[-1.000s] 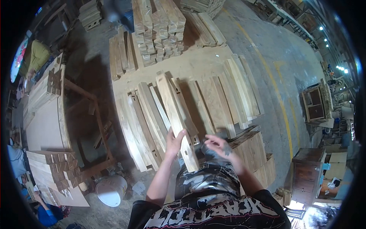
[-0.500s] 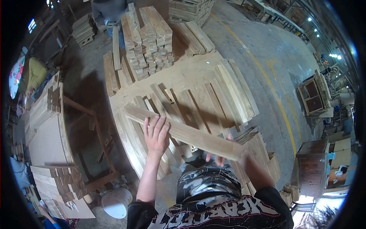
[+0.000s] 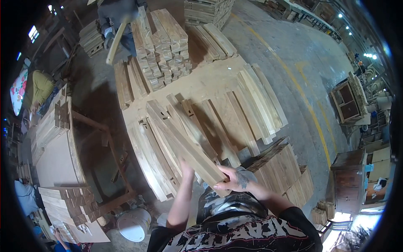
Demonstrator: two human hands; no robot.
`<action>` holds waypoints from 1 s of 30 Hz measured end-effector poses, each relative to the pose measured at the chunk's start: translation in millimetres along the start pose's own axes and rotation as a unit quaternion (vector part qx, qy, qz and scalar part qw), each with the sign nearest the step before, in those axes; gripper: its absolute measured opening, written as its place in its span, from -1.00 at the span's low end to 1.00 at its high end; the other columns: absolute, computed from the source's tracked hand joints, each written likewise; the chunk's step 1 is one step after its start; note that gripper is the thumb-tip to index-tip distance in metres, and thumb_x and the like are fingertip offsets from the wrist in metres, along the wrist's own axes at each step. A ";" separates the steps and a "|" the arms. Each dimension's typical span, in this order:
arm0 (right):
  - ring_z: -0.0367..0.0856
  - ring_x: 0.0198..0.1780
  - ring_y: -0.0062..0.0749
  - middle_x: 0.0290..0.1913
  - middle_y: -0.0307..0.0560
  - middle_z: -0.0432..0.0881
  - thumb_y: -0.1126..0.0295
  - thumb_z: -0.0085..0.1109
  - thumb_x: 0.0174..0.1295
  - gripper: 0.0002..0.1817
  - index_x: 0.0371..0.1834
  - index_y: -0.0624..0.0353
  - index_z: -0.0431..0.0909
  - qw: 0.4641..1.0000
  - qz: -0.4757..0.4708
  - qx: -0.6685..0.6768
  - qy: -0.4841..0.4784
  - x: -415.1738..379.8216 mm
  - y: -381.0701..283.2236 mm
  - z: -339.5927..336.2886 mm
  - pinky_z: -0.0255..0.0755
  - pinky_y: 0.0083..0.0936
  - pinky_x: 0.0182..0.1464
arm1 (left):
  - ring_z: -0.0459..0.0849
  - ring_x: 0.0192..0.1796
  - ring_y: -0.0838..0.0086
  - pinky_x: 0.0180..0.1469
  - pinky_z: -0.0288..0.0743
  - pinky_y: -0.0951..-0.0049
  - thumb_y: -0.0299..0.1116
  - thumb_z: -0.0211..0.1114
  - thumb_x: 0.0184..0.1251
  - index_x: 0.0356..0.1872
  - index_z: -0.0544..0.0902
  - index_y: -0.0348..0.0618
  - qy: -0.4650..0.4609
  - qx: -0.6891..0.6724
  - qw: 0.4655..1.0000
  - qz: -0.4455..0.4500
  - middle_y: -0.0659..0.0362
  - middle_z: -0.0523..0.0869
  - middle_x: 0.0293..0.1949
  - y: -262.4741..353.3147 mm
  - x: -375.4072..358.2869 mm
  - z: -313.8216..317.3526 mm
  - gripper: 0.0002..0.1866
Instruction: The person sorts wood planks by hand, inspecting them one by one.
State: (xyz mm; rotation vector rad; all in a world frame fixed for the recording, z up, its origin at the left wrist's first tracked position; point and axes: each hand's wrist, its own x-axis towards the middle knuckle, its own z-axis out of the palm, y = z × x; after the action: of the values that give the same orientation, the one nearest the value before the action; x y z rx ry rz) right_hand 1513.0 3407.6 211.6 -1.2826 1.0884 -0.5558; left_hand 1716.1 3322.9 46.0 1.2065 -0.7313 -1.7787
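Right hand [image 3: 235, 179] has its fingers clamped on the near end of a long pale plank [image 3: 184, 145]; left hand [image 3: 187, 172] steadies it from underneath, fingers mostly hidden, so can't tell their spread.

Head view, steep downward look with fisheye edges.

We have one camera only, worn on the head, so no second view overlaps it. We look forward and down past our own chest onto the table [image 3: 210, 80] of wooden slats; our left hand [image 3: 187, 168] and right hand [image 3: 235, 178] sit close, low in the centre. The floor [image 3: 302, 50] and another person [image 3: 119, 12] lie far off at the rim, bent by the lens.
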 end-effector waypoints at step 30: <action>0.67 0.23 0.00 0.23 0.18 0.65 0.04 0.62 0.02 0.03 0.54 0.13 0.26 0.967 0.066 -0.155 0.190 -9.2 46.8 -28.1 0.51 -0.21 0.28 | 0.55 0.00 0.58 0.12 0.43 0.47 -0.19 0.08 0.70 0.13 0.55 -0.24 0.009 0.013 0.997 0.081 0.23 0.65 -0.07 17.1 -61.8 112.5 -0.69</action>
State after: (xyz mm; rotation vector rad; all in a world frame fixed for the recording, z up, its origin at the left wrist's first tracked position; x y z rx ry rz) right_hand 1473.9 3413.7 172.9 -1.3909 1.6183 -0.5581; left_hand 1628.0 3370.1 128.2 1.1464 -0.8207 -1.6273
